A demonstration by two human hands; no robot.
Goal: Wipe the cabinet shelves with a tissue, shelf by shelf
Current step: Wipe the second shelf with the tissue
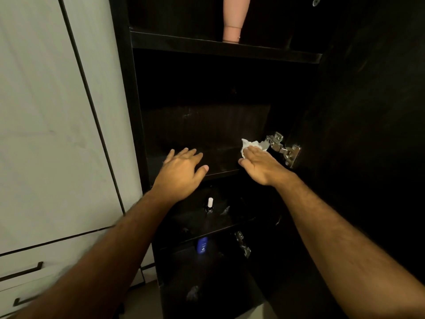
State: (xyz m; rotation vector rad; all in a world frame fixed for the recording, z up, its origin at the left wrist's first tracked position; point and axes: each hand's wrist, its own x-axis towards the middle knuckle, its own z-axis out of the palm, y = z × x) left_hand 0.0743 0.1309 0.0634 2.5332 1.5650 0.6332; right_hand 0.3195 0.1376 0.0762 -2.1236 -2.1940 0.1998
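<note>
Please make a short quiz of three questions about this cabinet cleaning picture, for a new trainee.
1. True or false: the right hand presses the tissue on the shelf beside the metal hinge.
2. What stands on the shelf above?
A. a pink bottle
B. a folded towel
C. a glass jar
3. Fill in: the left hand rests on the same shelf with its fingers ____.

Key: 1 true; 2 A, the pink bottle; 3 spread, holding nothing.
</note>
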